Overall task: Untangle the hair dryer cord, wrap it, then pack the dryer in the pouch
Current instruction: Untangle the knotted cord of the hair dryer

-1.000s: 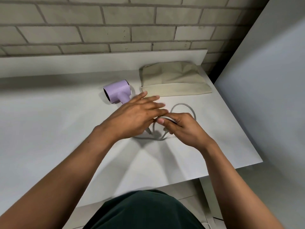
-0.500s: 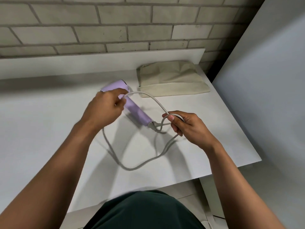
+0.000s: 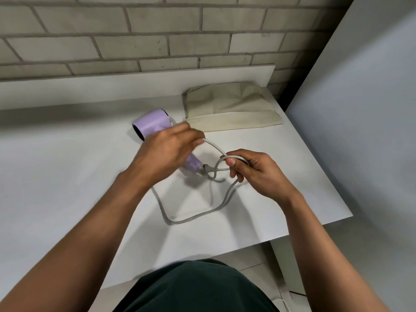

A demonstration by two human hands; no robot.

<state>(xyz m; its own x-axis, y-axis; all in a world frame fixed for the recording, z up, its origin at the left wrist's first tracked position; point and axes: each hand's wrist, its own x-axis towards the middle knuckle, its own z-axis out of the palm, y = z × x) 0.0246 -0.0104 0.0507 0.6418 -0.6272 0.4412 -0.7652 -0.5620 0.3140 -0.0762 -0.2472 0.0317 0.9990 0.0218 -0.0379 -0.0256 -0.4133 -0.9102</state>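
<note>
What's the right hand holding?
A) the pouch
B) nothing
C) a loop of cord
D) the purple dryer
C: the right hand pinches a loop of the cord, while the pouch lies untouched on the table.

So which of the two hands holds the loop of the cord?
The right hand: it pinches the looped cord beside the dryer handle's end. The left hand holds only a single strand, above the handle.

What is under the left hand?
The lilac hair dryer lies beneath the left hand, which pinches the cord. Its handle's middle is covered; only barrel and lower end show.
</note>
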